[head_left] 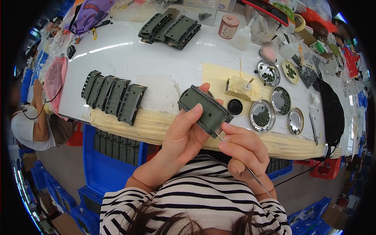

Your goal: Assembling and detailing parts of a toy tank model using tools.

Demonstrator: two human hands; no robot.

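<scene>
My left hand (181, 131) grips a dark green, slightly curved plastic panel (209, 111) with toothed long edges, thumb on its face and fingers behind. In my right hand (246, 147) is a slim metal hand tool (256, 181); whether it is tweezers or a pick I cannot tell. Its tip meets the panel's near end by the left fingers, and a fingertip of that hand touches the panel's corner. Behind the panel a round metal dish is mostly hidden. Close by are a black round cap (235, 106) and a cream-coloured block (239, 91) with a stick in it.
Similar green panels stand in a row (113, 96) at left and a stack (169, 30) at the back. Metal dishes (252, 124) of small green parts sit at right. Beyond are a white squeeze bottle (241, 38) and a pink tin (228, 27). A blue crate (91, 156) holds more panels below.
</scene>
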